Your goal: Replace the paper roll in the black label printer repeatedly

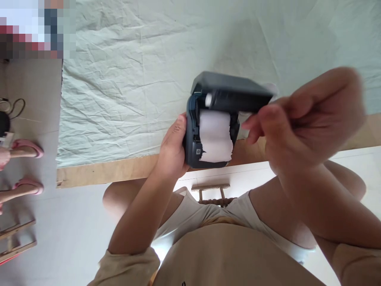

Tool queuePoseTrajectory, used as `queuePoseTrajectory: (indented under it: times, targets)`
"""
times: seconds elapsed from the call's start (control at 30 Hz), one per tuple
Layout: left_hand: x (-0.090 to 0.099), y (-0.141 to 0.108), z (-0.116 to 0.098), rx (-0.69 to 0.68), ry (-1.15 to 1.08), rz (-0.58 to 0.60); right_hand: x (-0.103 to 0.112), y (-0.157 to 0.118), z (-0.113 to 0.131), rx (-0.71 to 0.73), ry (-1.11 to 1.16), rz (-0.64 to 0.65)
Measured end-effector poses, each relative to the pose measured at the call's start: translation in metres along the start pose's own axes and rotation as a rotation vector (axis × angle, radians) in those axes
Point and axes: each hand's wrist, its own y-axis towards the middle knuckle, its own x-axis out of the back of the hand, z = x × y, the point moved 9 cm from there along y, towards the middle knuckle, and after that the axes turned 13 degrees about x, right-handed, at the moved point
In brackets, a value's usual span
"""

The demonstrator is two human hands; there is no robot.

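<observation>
A dark portable receipt printer [192, 135] is held at the table's front edge, its lid [232, 85] raised. My left hand [174, 147] is wrapped around the printer's left side, with the thumb along its edge. White paper [216, 135] with a torn end comes out of the printer bay and lies over the front. A black roller with a white end [208, 100] runs along the lid's underside. My right hand [309, 115], somewhat blurred, has its thumb and curled fingers at the lid's right corner. Part of a whitish thing [271, 87] shows behind that corner.
A pale green wrinkled cloth [119, 87] covers the table, whose wooden edge [104, 171] faces me. Below it a small wooden stool [211, 188] shows between my legs. At left are another person's feet in pink slippers [28, 147], a dark cable [19, 107] and wooden bars [18, 230].
</observation>
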Motion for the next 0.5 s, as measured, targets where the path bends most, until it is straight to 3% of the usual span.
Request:
queuePoseTrajectory:
  times: [0.07, 0.1, 0.23, 0.3, 0.4, 0.5]
  targets:
    - [-0.001, 0.000, 0.001, 0.002, 0.023, 0.011, 0.004, 0.008, 0.020, 0.152, -0.096, -0.084]
    - [-0.002, 0.000, 0.001, -0.003, 0.027, 0.020, 0.000, 0.011, 0.026, 0.202, -0.170, -0.047]
    - [-0.008, -0.004, -0.002, -0.037, 0.024, 0.090, -0.026, 0.014, 0.031, 0.333, -0.514, 0.307]
    - [-0.010, -0.007, -0.004, -0.073, 0.041, 0.139, -0.036, 0.010, 0.023, 0.321, -0.583, 0.503]
    - [-0.013, -0.012, -0.008, -0.132, 0.123, 0.201, -0.045, 0.004, 0.009, 0.203, -0.510, 0.735]
    - [-0.012, -0.012, -0.009, -0.140, 0.146, 0.201, -0.045, 0.008, 0.016, 0.135, -0.401, 0.750]
